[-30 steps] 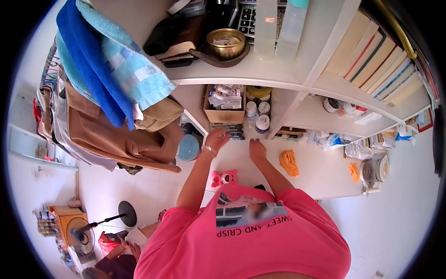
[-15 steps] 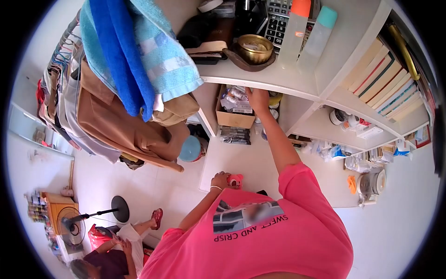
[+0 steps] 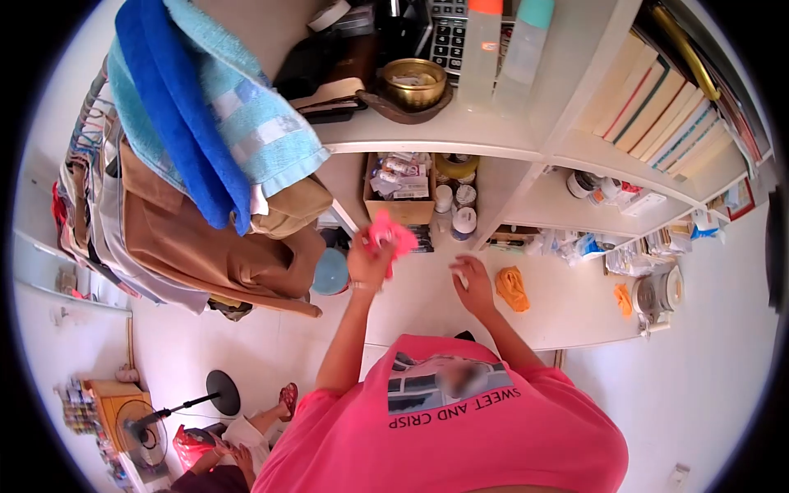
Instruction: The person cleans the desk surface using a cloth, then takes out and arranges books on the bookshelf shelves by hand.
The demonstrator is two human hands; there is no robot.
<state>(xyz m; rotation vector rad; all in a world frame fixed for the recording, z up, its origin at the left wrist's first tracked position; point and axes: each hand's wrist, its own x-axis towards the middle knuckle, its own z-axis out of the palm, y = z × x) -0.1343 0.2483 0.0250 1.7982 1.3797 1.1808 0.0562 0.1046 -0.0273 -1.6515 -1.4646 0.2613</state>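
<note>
My left hand is closed around a crumpled pink cloth, raised in front of the lower shelf. Some of the cloth hangs loose past the fingers. My right hand is over the white counter, fingers apart and holding nothing. An orange cloth lies bunched on the counter, just right of that hand. Beyond the hands, a cardboard box of small packages sits in the cubby. Several lidded jars stand beside it. The pink cloth partly hides dark packets in front of the box.
Towels and clothes hang at left. The upper shelf edge carries a brass bowl and bottles. Books fill the right compartment. A seated person and a fan are at lower left.
My right hand has come out of the cubby, down over the counter, and is spread. My left hand has lifted the pink cloth toward the shelf. The orange cloth beside my right hand now shows.
</note>
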